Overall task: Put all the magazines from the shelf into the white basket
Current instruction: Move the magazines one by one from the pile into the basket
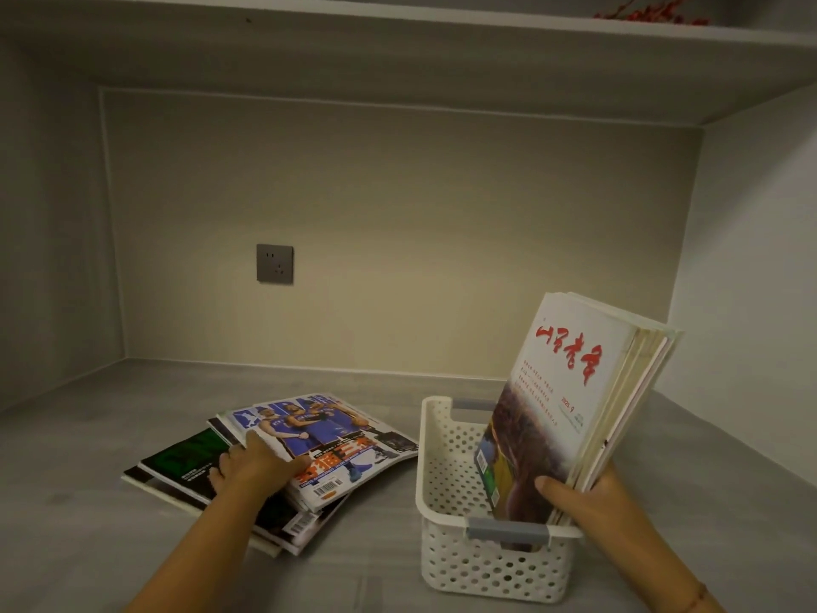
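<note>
White basket, nearest, is set on the shelf, its long axis running away from the viewer. A bundle of magazines is stood on end inside it, long axis tilted, top leaning right, red-titled cover turned left. The bundle is clasped near its lower corner by the right hand, thumb across the cover. Its bottom edge is hidden by the basket wall. Left of the basket, the basketball magazine, title end pointing away, is gripped at its near left edge by the left hand. It tops a fanned stack; the number of copies there cannot be made out. Both forearms are cut off below. A socket is seen on the back wall.
</note>
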Demonstrator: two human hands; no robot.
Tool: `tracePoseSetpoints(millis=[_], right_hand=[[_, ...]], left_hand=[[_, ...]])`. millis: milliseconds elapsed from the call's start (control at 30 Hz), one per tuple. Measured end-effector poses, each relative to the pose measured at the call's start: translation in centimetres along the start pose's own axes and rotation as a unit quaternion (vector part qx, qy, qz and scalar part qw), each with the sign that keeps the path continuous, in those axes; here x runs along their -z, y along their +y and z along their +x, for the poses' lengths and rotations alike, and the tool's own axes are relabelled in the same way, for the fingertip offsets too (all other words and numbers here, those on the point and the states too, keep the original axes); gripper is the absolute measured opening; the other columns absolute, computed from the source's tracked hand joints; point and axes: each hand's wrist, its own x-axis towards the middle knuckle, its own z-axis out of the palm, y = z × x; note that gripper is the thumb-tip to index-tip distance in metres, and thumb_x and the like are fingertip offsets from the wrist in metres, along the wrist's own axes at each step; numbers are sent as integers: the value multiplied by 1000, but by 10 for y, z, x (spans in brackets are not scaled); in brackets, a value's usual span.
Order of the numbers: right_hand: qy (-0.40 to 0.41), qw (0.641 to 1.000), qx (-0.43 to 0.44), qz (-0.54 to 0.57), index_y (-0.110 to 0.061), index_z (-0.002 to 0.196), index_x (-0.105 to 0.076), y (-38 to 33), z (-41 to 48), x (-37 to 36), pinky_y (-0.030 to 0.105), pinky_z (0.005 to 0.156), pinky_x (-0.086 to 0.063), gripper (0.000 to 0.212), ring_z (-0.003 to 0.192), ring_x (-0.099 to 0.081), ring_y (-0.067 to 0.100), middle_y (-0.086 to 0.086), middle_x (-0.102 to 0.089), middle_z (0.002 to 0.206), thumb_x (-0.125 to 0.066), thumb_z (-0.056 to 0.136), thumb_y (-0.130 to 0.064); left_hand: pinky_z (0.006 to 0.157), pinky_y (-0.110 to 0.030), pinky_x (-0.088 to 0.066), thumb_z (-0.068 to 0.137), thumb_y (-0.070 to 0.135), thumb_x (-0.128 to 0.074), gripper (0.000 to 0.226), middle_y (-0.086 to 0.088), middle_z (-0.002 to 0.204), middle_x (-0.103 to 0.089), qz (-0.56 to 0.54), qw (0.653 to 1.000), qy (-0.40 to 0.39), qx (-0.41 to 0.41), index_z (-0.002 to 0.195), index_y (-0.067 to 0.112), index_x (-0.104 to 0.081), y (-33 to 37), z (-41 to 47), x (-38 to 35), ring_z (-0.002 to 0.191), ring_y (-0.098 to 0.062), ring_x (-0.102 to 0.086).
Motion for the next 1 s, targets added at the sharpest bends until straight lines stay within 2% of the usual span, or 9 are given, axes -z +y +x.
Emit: tracePoseSetpoints(millis=[100,233,300,467,567,633,767,867,1000], right_hand=[[-3,1000,7,3,-10,138,-34,0,0,0,16,77,-40,75,108,-48,17,0,-49,122,-70,74,2],[6,1000,10,10,-11,136,-34,-1,-1,-2,23,80,-42,72,105,-48,17,3,-49,118,-70,74,2],[10,1000,6,14,-12,137,-33,-1,-2,-3,28,84,-42,74,105,-47,18,3,-49,118,-70,75,1],[-5,1000,2,31,-12,138,-34,0,0,-2,31,90,-40,74,107,-48,18,2,-49,121,-69,74,3],[-5,999,-2,32,-13,139,-33,3,2,-1,33,93,-39,76,108,-47,19,3,-49,123,-70,74,1],[-5,999,-6,37,-13,139,-32,3,2,0,34,94,-39,77,109,-47,20,4,-49,125,-71,74,0],[-5,999,-4,48,-11,140,-31,2,2,-1,33,92,-39,77,109,-46,20,8,-48,131,-69,74,4],[-2,999,-2,53,-11,140,-31,1,1,-2,34,94,-39,77,109,-46,20,9,-47,135,-69,74,3],[-3,999,-2,53,-12,140,-30,-1,0,-3,34,95,-38,78,110,-45,20,7,-47,131,-68,74,4]], left_hand=[[103,-43,-42,73,43,-77,90,-16,139,-48,-81,996,-32,-29,141,8,-30,-14,-5,14,123,-33,-50],[101,-48,-44,71,28,-81,97,-18,141,-46,-160,986,-45,-24,148,11,-24,-29,-9,20,121,-36,-51],[100,-50,-45,69,22,-84,96,-19,137,-50,-189,981,-38,-14,146,11,-28,-28,-9,22,119,-37,-53],[101,-50,-43,66,6,-83,63,-20,120,-60,-194,979,-41,46,121,3,-52,-18,-2,35,113,-37,-55],[99,-50,-45,68,-6,-78,54,-25,121,-59,-262,957,-83,96,116,-5,-53,-17,3,44,113,-41,-55],[98,-53,-44,73,-11,-71,50,-29,115,-60,-353,923,-117,103,119,-8,-51,-18,6,48,107,-44,-57],[84,-55,-47,89,-6,-50,28,-26,95,-62,-535,824,-165,88,116,-1,-46,-11,2,49,87,-42,-60],[73,-56,-50,93,6,-54,22,-27,90,-62,-537,817,-187,97,113,2,-47,-3,-4,39,77,-40,-61],[55,-46,-54,90,11,-62,29,-24,84,-62,-517,828,-188,112,114,0,-49,4,-1,25,69,-37,-61]])
